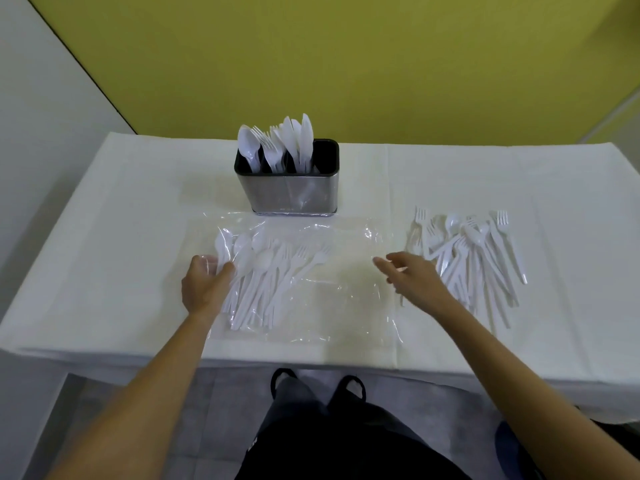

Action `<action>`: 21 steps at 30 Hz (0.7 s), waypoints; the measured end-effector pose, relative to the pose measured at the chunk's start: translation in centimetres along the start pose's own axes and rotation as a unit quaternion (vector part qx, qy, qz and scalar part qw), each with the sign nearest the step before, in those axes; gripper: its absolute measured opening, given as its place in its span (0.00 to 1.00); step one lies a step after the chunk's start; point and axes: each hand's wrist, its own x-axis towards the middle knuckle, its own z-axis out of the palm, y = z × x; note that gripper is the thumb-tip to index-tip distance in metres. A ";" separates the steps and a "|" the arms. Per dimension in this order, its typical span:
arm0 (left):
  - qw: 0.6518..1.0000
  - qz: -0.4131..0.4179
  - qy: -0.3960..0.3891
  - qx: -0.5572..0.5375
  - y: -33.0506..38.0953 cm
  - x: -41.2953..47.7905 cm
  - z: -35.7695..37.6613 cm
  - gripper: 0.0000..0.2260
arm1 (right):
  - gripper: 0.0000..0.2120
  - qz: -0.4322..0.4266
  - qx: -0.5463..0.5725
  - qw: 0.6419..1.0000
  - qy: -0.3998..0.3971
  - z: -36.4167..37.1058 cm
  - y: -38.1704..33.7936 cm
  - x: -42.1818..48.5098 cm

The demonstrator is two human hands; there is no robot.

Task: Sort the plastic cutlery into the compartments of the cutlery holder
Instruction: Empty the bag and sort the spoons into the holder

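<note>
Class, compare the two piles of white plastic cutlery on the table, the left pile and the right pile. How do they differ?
The left pile lies bunched with a clear plastic bag; the right pile lies bare on the white tablecloth, fanned more loosely. The left hand grips the left pile's edge; the right hand is open beside the right pile, gripping nothing. Both mix white forks and spoons, handles mostly towards the person.

A white cloth (pixel 114 220) covers the desk (pixel 450 174), and a clear plastic bag (pixel 339 299) lies flat on it. A yellow wall (pixel 346 46) stands behind the desk, grey floor (pixel 214 410) below.
</note>
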 end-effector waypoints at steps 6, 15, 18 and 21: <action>1.000 -0.007 -0.015 -0.012 -0.1 0.2 -0.2 0.13 | 0.34 0.058 0.020 0.998 0.001 3.2 -0.4 0.9; 0.986 -0.068 -0.060 -0.137 -0.8 1.2 -1.0 0.12 | 0.07 0.080 0.133 0.988 -0.027 2.9 -1.7 1.4; 0.984 -0.049 -0.076 -0.155 -0.6 1.1 -1.5 0.08 | 0.09 0.090 0.179 0.979 -0.029 2.6 -1.9 0.6; 0.983 -0.021 -0.100 -0.155 0.1 1.1 -2.4 0.06 | 0.14 0.133 0.229 0.963 -0.050 2.1 -1.7 0.5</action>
